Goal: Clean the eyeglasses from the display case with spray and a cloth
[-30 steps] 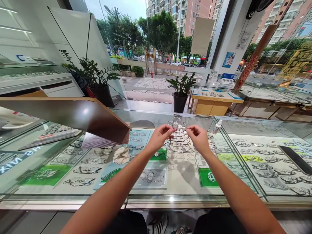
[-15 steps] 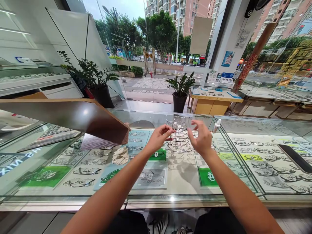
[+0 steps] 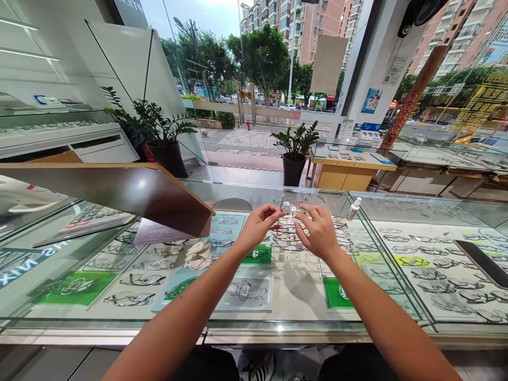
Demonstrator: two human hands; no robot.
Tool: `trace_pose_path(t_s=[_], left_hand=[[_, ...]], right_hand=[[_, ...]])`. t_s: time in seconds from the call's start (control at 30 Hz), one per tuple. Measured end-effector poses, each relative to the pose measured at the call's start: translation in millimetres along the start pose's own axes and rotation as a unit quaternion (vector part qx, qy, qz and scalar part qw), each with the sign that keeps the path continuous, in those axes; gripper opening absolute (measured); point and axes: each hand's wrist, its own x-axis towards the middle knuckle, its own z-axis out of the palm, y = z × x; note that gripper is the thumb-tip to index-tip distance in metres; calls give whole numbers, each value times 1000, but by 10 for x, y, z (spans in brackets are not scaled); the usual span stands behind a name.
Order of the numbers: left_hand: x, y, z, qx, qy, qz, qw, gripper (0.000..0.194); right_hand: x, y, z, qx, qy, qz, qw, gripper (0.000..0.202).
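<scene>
Above the glass counter, my left hand [image 3: 257, 226] is closed in a pinch on a thin-rimmed pair of glasses [image 3: 282, 202]. Its outline is hard to separate from the frames behind it. My right hand [image 3: 319, 234] is close to the right side of these glasses, with bent fingers and thumb apart. Whether its fingertips touch the glasses I cannot tell. Below both hands, several rows of eyeglass frames show through the counter top. A crumpled beige cloth [image 3: 198, 255] lies left of my left forearm.
A white spray bottle [image 3: 354, 208] stands right of my right hand. On the right counter lies a dark phone [image 3: 482, 262]. A brown board [image 3: 119, 190] juts in from the left near a calculator-like keypad [image 3: 89, 219]. Potted plants [image 3: 293, 169] stand beyond the counter.
My right hand has moved left and slightly down, closer to the glasses and my left hand. My left hand keeps its pinch in nearly the same place.
</scene>
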Motion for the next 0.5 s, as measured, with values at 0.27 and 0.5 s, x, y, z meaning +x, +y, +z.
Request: trace_pose_path(t_s=[0.27, 0.5], left_hand=[[29, 119, -75, -21, 76, 26, 997, 45], [19, 132, -71, -12, 72, 34, 997, 45]], right_hand=[[5, 2, -21, -12, 7, 28, 999, 18], [12, -38, -23, 9, 15, 32, 999, 23]])
